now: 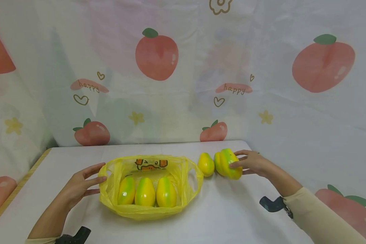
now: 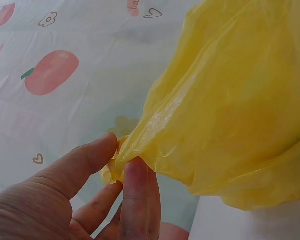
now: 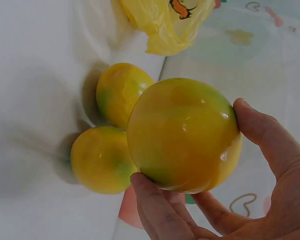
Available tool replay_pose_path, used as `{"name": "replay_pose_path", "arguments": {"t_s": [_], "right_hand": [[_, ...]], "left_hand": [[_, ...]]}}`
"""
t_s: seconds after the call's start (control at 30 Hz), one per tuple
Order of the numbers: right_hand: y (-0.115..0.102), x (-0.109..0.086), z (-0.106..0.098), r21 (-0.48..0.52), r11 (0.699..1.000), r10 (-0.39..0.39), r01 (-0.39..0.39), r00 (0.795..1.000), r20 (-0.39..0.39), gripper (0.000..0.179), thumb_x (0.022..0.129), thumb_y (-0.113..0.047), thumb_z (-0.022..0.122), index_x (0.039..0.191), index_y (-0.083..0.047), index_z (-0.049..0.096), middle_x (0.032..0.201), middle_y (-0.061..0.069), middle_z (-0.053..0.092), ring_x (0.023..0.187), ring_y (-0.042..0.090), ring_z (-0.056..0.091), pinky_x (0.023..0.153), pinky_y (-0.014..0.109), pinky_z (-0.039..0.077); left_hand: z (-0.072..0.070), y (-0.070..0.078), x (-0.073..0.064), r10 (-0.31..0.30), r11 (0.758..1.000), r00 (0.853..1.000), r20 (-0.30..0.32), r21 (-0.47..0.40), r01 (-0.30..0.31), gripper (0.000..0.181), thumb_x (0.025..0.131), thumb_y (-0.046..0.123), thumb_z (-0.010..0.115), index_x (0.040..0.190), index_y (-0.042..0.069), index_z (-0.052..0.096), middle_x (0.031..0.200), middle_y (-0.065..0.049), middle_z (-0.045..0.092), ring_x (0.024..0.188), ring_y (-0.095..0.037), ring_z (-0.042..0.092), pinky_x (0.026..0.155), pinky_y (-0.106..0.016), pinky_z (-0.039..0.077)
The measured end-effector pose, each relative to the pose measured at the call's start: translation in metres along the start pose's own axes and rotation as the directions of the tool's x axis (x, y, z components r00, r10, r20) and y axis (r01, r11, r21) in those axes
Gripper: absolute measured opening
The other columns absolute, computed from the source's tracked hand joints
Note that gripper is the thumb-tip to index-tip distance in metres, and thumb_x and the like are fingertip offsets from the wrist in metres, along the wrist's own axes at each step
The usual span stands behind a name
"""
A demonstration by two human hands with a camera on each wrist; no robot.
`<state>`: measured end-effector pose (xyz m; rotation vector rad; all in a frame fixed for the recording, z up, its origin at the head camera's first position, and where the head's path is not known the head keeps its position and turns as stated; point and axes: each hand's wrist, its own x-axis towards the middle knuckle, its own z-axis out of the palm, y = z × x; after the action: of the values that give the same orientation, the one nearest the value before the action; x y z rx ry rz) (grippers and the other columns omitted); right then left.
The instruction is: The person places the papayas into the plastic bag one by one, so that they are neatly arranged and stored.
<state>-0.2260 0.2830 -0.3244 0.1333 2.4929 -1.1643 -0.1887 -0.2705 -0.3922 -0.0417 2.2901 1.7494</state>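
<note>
A yellow plastic bag (image 1: 140, 214) stands with its mouth held wide, and three yellow-green papayas (image 1: 145, 192) lie side by side inside it. My left hand (image 1: 82, 183) is at the bag's left side, pinching the gathered handle between thumb and fingers, as the left wrist view shows. To the right of the bag, my right hand (image 1: 252, 162) grips a papaya (image 3: 185, 135) between thumb and fingertips. Two more papayas (image 3: 102, 160) rest on the table just beyond the held one, which partly covers one of them in the head view.
The white table (image 1: 219, 217) has a wooden edge (image 1: 21, 184) showing on the left. Behind it hangs a fruit-printed cloth (image 1: 183, 112), which also runs along both sides. A dark wrist mount (image 1: 272, 204) sits at the right sleeve.
</note>
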Motion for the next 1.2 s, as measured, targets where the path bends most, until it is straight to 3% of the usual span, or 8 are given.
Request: {"name": "replay_pose_path", "arguments": {"t_s": [0.73, 1.0, 1.2], "right_hand": [[-0.040, 0.001, 0.050, 0.029, 0.998, -0.057, 0.056, 0.998, 0.034, 0.077, 0.083, -0.023, 0.078, 0.143, 0.004, 0.039, 0.137, 0.029, 0.048, 0.113, 0.036, 0.060, 0.096, 0.052, 0.053], [-0.051, 0.007, 0.072, 0.027, 0.999, -0.041, 0.040, 0.999, 0.024, 0.076, 0.080, -0.022, 0.081, 0.141, 0.002, 0.044, 0.134, 0.026, 0.051, 0.108, 0.031, 0.061, 0.091, 0.044, 0.057], [-0.060, 0.008, 0.086, 0.057, 0.998, -0.043, 0.040, 0.997, 0.061, 0.074, 0.080, -0.020, 0.081, 0.141, 0.002, 0.044, 0.135, 0.025, 0.052, 0.110, 0.031, 0.062, 0.089, 0.044, 0.058]], "left_hand": [[0.001, 0.001, -0.001, -0.008, 1.000, 1.000, -0.003, 0.000, 0.008, 0.080, 0.092, 0.030, 0.071, 0.155, 0.007, 0.028, 0.159, -0.023, 0.023, 0.104, -0.004, 0.060, 0.085, -0.034, 0.059], [0.000, 0.000, -0.001, -0.020, 1.000, 1.000, -0.005, 0.005, 0.020, 0.080, 0.092, 0.031, 0.071, 0.155, 0.007, 0.028, 0.159, -0.023, 0.023, 0.105, -0.004, 0.058, 0.086, -0.034, 0.059], [0.001, 0.001, -0.001, -0.019, 1.000, 1.000, -0.008, 0.016, 0.019, 0.081, 0.091, 0.033, 0.071, 0.155, 0.008, 0.028, 0.159, -0.023, 0.023, 0.108, -0.005, 0.058, 0.086, -0.034, 0.059]]}}
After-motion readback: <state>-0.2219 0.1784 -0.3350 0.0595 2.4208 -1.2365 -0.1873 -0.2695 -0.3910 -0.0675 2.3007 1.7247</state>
